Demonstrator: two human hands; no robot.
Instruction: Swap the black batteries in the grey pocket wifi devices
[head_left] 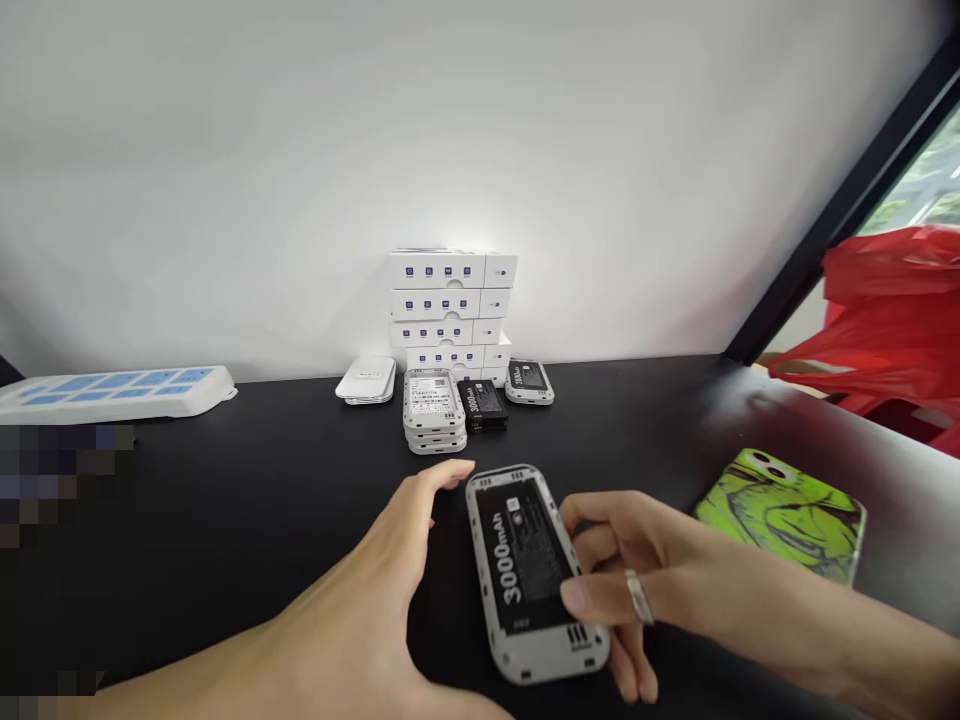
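My right hand (637,580), with a ring on one finger, grips a white handheld electronic device (555,660) by its right edge, thumb on top. The device's back is uncovered, and a black battery (529,560) marked 3000mAh sits inside. My left hand (397,590) is open just left of the device, thumb and fingers apart, holding nothing. Beyond them stand a stack of similar white devices (433,405) and a short pile of black batteries (486,405). Another device (529,382) with a battery in it lies to their right. White covers (367,379) lie stacked at the left.
White boxes (439,303) are piled against the white wall. A power strip (142,390) with blue panels lies at the far left of the black table (300,500). A green patterned phone case (787,515) lies to the right, with red plastic bags (892,310) beyond.
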